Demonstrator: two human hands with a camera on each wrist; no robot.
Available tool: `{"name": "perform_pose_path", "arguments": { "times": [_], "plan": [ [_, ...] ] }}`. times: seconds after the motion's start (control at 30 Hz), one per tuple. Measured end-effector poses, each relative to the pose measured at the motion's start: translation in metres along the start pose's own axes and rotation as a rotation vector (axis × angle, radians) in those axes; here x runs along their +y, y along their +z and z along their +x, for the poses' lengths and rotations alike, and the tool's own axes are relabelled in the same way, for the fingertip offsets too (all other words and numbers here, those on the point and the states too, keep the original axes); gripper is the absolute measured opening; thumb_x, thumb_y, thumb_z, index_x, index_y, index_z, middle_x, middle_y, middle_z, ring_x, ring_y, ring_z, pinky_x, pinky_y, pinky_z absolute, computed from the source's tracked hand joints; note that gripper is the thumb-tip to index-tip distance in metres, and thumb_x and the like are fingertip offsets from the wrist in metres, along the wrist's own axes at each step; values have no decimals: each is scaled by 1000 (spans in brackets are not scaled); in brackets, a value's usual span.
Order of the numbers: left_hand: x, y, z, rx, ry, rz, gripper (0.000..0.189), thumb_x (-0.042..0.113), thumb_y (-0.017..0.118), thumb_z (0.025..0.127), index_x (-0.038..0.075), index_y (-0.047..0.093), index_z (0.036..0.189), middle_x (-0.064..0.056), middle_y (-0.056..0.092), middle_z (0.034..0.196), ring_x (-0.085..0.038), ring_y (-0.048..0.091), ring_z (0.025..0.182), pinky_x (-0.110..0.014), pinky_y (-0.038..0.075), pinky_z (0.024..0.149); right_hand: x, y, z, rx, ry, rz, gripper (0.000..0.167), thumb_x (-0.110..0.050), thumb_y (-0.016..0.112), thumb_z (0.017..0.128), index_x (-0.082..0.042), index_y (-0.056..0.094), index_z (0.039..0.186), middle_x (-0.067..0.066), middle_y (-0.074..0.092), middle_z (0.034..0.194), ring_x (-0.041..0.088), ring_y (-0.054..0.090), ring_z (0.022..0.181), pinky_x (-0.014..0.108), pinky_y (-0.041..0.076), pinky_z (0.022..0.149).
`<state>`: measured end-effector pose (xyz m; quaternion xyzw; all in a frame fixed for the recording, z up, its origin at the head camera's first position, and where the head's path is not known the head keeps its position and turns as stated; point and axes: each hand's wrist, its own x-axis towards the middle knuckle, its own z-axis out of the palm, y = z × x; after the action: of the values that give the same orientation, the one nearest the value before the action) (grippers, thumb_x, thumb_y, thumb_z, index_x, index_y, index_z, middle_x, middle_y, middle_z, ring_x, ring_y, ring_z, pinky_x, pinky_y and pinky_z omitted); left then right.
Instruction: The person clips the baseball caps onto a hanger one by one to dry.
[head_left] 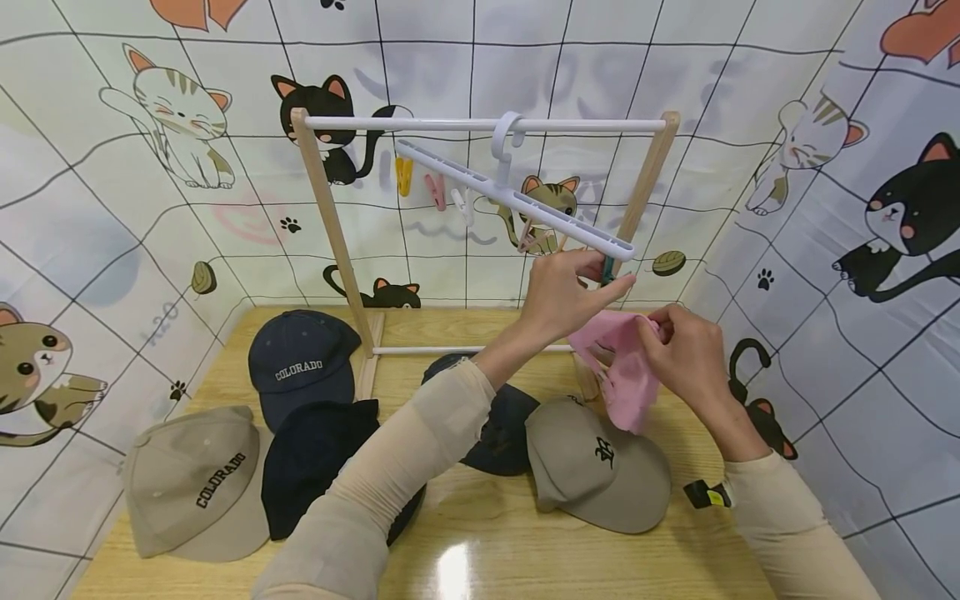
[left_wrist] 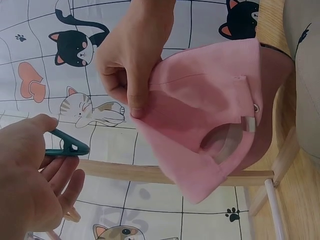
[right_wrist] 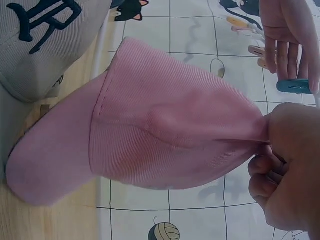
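My left hand (head_left: 561, 290) pinches a teal clothespin (left_wrist: 70, 147) between thumb and fingers, right under the low right end of a white clip hanger (head_left: 517, 200). The hanger is tilted and hooked on the white rail (head_left: 420, 124) of a wooden stand. My right hand (head_left: 688, 357) grips a pink baseball cap (right_wrist: 165, 130) by a gathered bit of its crown, below and to the right of the clothespin. The cap hangs brim down, and its back opening and strap show in the left wrist view. A small gap separates the cap from the clothespin.
Beige cap (head_left: 600, 462) with a dark emblem lies under the pink one. Dark cap (head_left: 498, 429), navy Colorado cap (head_left: 300, 362), black cap (head_left: 318, 458) and beige Colorado cap (head_left: 195, 487) lie on the wooden table (head_left: 540, 550). Yellow clothespin (head_left: 403, 177) and several others hang from the hanger.
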<state>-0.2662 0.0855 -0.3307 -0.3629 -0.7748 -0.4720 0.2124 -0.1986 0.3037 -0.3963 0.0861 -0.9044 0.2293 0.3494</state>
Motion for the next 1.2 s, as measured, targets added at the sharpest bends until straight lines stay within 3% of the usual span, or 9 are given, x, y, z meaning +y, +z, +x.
{"name": "perform_pose_path", "arguments": {
  "times": [0.17, 0.33, 0.6, 0.83, 1.2],
  "plan": [
    [-2, 0, 0, -14, 1, -15, 20, 28, 90, 99, 9, 87, 102, -4, 89, 94, -14, 87, 89, -13, 54, 75, -1, -1, 1, 31, 20, 52, 16, -9, 85, 99, 6, 80, 103, 14, 67, 70, 6, 44, 60, 12, 31, 58],
    [-3, 0, -1, -25, -3, -20, 21, 29, 89, 100, 11, 84, 92, -4, 89, 92, -13, 87, 88, -11, 54, 76, -4, -2, 3, 53, 28, 91, 16, -8, 85, 98, 5, 80, 105, 15, 69, 72, 5, 46, 62, 9, 32, 61],
    [-3, -1, 0, -24, -25, -32, 31, 31, 89, 100, 11, 80, 79, -4, 88, 87, -12, 86, 83, -12, 55, 75, -12, -4, 5, 52, 77, 147, 14, -10, 83, 99, 3, 80, 105, 15, 69, 74, 3, 49, 63, 10, 34, 61],
    [-3, 0, -1, -27, -73, -88, 29, 33, 89, 99, 11, 84, 81, -4, 88, 85, -9, 84, 79, -13, 57, 72, -16, -3, 5, 55, 102, 169, 17, -11, 85, 98, 3, 80, 106, 16, 69, 75, 3, 48, 64, 8, 34, 61],
    [-3, 0, -1, -38, -111, -80, 32, 37, 87, 100, 14, 86, 79, 1, 86, 80, -2, 79, 73, -16, 51, 70, -24, -3, 6, 46, 104, 220, 13, -7, 83, 98, 4, 80, 105, 16, 69, 76, -1, 50, 65, 7, 37, 62]
  ]
}}
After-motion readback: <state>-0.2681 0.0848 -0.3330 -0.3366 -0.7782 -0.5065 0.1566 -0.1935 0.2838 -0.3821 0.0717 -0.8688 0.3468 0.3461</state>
